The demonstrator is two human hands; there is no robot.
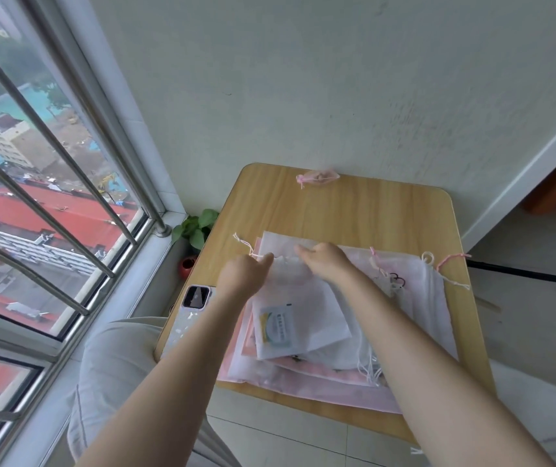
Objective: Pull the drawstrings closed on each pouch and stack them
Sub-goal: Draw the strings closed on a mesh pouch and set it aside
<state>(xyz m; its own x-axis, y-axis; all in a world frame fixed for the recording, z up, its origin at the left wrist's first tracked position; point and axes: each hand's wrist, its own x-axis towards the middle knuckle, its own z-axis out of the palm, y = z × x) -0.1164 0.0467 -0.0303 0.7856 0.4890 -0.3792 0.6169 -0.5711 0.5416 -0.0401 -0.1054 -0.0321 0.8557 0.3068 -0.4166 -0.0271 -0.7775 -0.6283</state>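
A pile of sheer white and pink drawstring pouches [414, 298] covers the middle of a small wooden table [354, 210]. On top lies a white pouch [303, 318] holding a packet with a round green and yellow label. My left hand [244, 276] pinches the left end of its gathered mouth. My right hand [325, 262] grips the same mouth from the right. Pink and white drawstrings [244, 246] trail off to the left of the hands. A small pink pouch [318, 176], drawn shut, lies alone at the table's far edge.
A phone [188, 315] in a pale case lies at the table's left edge. A potted plant [197, 227] in a red pot stands on the floor between table and barred window. A wall runs behind the table. More drawstrings [445, 264] hang off the pile's right side.
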